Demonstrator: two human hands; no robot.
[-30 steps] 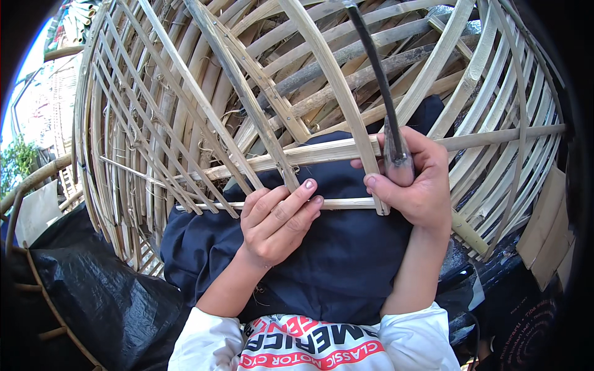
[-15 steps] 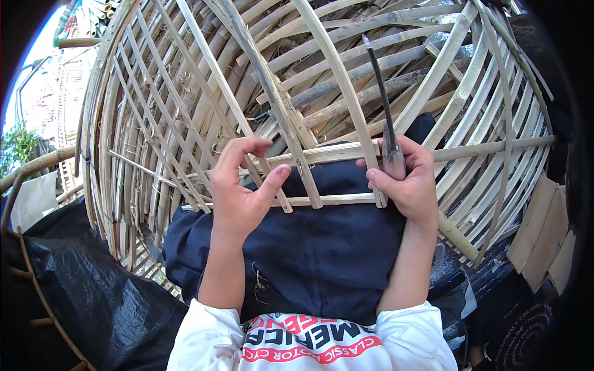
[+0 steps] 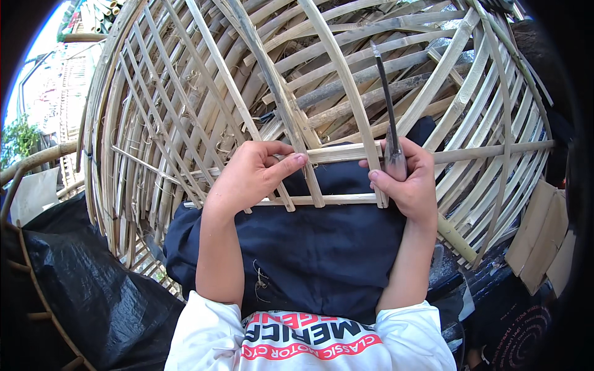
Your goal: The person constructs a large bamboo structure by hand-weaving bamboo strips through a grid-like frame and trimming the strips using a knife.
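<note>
A frame of split bamboo strips (image 3: 346, 200) rests across my lap on dark cloth. My left hand (image 3: 257, 170) is closed at the frame's upper crosspiece (image 3: 346, 153), thumb and forefinger pinching where an upright bamboo strip (image 3: 311, 182) crosses it. In my right hand (image 3: 405, 173) is a long tool (image 3: 388, 99) with a thin dark shaft, held upright. Its pale tip points away from me, and its broader, shiny grey end lies in my palm. My right thumb and fingertips are close beside the rightmost upright strip (image 3: 351, 93); whether they touch it I cannot tell.
Curved bamboo slats (image 3: 482, 117) fan out at the right, and a pile of strips (image 3: 185, 105) fills the left and far side. Black plastic sheeting (image 3: 93, 266) hangs at the lower left. Cardboard pieces (image 3: 538, 235) stand at the right.
My left hand has moved right along the frame, and its spread thumb and forefinger have come together at the strip. My right hand keeps its grip on the tool, nearly still.
</note>
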